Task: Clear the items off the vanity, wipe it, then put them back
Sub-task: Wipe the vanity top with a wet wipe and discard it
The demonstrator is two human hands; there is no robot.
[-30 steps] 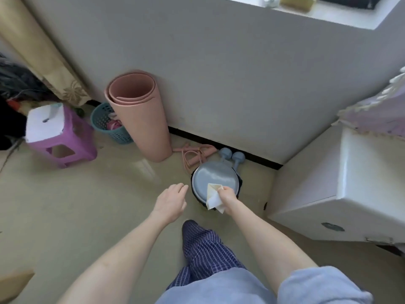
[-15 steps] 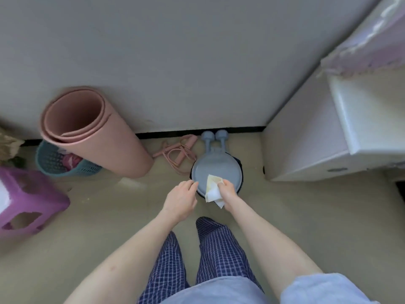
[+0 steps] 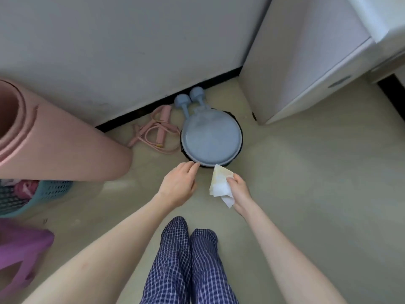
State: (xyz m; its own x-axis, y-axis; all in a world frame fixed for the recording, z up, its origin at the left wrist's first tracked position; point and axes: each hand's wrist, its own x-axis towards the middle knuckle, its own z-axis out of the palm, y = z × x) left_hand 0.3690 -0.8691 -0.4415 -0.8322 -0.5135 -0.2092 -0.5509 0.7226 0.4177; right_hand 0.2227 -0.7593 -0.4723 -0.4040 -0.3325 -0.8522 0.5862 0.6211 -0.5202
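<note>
Two hands reach over the floor beside the white vanity. Your left hand curls loosely, holding nothing, fingertips touching the round blue lid's near rim. Your right hand pinches a crumpled wipe just beside that lid.

Soft, even daylight fills the scene, brighter toward the upper right, where the white cabinet is nearly washed out. The glossy floor carries a pale sheen left of the left hand. Shadows are faint and diffuse, darkest under the pink mat. Wide-angle distortion bends the wall and cabinet lines. Everything looks slightly soft, with more smear at the frame edges.
</note>
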